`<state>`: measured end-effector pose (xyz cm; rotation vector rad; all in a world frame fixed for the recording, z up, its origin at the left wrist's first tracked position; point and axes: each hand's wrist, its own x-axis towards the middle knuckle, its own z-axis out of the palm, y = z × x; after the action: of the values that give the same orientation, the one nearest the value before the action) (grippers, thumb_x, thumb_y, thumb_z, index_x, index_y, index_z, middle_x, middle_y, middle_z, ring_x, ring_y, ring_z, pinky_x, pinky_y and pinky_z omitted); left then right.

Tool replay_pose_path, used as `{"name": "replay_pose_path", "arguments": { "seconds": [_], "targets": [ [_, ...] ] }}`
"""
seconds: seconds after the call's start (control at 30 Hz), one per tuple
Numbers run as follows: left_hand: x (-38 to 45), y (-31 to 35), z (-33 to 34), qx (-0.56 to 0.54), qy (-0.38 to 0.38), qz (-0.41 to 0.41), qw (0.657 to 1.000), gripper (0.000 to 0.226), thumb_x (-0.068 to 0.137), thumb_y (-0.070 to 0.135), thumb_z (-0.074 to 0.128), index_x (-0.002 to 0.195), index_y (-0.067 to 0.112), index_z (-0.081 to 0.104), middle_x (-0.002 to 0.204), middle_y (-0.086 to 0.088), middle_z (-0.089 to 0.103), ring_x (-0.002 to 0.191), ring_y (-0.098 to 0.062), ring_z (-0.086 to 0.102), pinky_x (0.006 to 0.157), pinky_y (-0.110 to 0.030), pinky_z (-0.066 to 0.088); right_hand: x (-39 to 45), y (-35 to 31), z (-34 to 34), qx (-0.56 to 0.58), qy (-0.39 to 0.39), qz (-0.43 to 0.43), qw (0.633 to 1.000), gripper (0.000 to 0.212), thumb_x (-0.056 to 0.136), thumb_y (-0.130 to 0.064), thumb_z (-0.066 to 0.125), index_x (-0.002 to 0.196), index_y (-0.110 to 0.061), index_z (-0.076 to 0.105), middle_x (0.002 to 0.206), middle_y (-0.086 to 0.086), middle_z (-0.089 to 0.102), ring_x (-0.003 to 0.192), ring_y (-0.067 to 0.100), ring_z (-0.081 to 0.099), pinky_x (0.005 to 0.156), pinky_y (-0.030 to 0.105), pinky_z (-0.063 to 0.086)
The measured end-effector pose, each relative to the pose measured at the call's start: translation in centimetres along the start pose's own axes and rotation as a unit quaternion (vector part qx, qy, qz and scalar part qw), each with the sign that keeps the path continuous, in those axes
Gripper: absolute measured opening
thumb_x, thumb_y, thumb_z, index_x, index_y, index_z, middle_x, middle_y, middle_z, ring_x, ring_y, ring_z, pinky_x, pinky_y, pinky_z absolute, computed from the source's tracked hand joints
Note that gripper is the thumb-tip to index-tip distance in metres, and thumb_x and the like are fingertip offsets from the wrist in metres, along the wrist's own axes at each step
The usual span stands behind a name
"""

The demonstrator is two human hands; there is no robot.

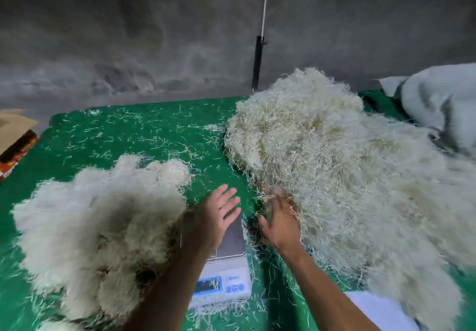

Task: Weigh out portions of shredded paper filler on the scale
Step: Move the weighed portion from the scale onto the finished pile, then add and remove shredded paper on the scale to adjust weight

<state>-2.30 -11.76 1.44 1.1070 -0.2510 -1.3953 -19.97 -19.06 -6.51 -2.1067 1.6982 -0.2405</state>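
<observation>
The scale (pixel 226 276) sits at six o'clock on the green table (pixel 123 134), its blurred display unreadable and its platform half covered by the left hand (pixel 219 214), whose grip is spread flat and empty. The right hand (pixel 279 223) digs into the big shredded paper heap (pixel 334 165) at three o'clock, fingertips buried, so I cannot tell its grip. A smeared smaller pile (pixel 98 227) lies at nine o'clock.

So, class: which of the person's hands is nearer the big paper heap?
Right. The right hand is at the edge of the big heap; the left hand hovers apart over the scale.
</observation>
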Motion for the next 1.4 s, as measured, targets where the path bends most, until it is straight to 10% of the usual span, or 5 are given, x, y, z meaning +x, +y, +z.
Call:
{"name": "replay_pose_path", "arguments": {
  "seconds": [0.3, 0.63, 0.83, 1.27, 1.4],
  "targets": [
    [2.2, -7.3, 4.2, 0.054, 0.063, -0.090, 0.993, 0.044, 0.091, 0.023, 0.063, 0.128, -0.001, 0.060, 0.109, -0.014, 0.070, 0.101, -0.029, 0.065, 0.087, -0.045, 0.052, -3.0, 7.4, 2.2, 0.152, -0.225, 0.088, 0.958, 0.066, 0.100, -0.061, 0.011, 0.099, -0.014, 0.057, 0.094, 0.005, 0.065, 0.080, 0.020, 0.063, 0.093, 0.045, 0.057],
    [4.6, -5.3, 10.1, 0.342, -0.007, -0.031, 0.939, 0.049, 0.100, 0.016, 0.061, 0.147, 0.015, 0.048, 0.118, -0.007, 0.069, 0.084, -0.008, 0.075, 0.070, -0.025, 0.061, -0.5, 2.4, -4.6, 0.184, 0.197, -0.278, 0.922, 0.014, 0.100, -0.027, 0.065, 0.113, -0.023, 0.063, 0.111, -0.005, 0.067, 0.106, 0.014, 0.068, 0.103, 0.010, 0.045],
    [4.0, 2.4, 15.4, 0.324, -0.045, -0.051, 0.944, 0.103, 0.074, 0.063, 0.080, 0.148, 0.002, 0.044, 0.137, -0.032, 0.054, 0.126, -0.042, 0.058, 0.110, -0.058, 0.043, 2.2, 4.1, -8.3, 0.180, 0.141, -0.192, 0.955, 0.101, 0.070, -0.057, 0.086, 0.151, -0.030, 0.032, 0.146, -0.013, 0.046, 0.130, 0.011, 0.049, 0.109, 0.030, 0.045],
    [3.7, 14.5, 23.5, 0.841, 0.024, 0.143, 0.521, 0.022, 0.081, 0.025, 0.076, 0.088, 0.011, 0.059, 0.079, 0.001, 0.065, 0.061, -0.008, 0.061, 0.046, -0.019, 0.044, 6.8, 5.2, -19.9, -0.082, 0.181, -0.185, 0.962, 0.060, 0.085, -0.033, 0.074, 0.141, -0.025, 0.053, 0.136, -0.003, 0.060, 0.127, 0.017, 0.050, 0.116, 0.036, 0.034],
    [3.4, 15.7, 25.5, 0.778, -0.031, 0.194, 0.597, 0.020, 0.080, 0.023, 0.074, 0.083, 0.009, 0.060, 0.067, 0.005, 0.055, 0.055, -0.009, 0.051, 0.042, -0.019, 0.038, 5.7, 2.0, -21.4, 0.007, 0.187, -0.234, 0.954, 0.104, 0.079, -0.060, 0.076, 0.159, -0.025, 0.019, 0.159, -0.002, 0.035, 0.147, 0.020, 0.032, 0.125, 0.046, 0.023]
  ]
}}
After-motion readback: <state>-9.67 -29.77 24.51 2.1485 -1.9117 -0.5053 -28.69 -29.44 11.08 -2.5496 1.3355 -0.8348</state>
